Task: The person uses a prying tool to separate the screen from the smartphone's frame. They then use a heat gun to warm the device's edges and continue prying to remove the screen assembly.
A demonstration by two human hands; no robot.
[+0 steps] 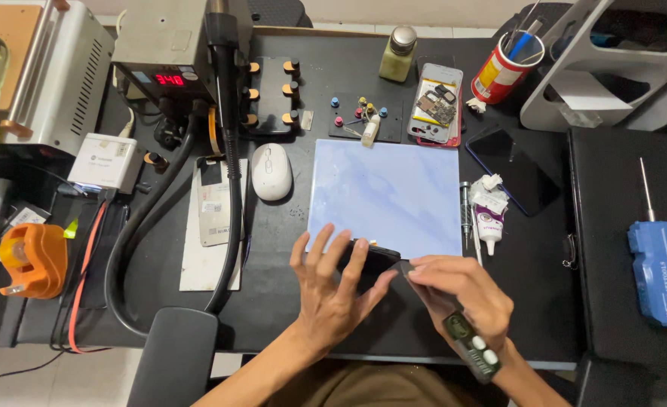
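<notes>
Dark phone (371, 260) — at pale blue mat's (386, 192) near edge, cradled in left hand (333, 290); right hand (461, 290) pinches black tool (454, 324) against it. Probably light, rigid, slippery, fragile — best gripped by edges.

A pale blue mat (384, 194) lies at the middle of the frame. Left of it sits a white mouse (271, 172), and farther left an orange tape dispenser (33, 260). At the upper left stands a grey station with a red lit display (169, 56); a thick black hose (228, 158) runs down from it. A red cup of tools (505, 69) stands at the upper right, an opened phone body (438, 104) beside it. A blue handled tool (659, 271) lies at the far right, a white glue tube (489, 220) just right of the mat.
</notes>
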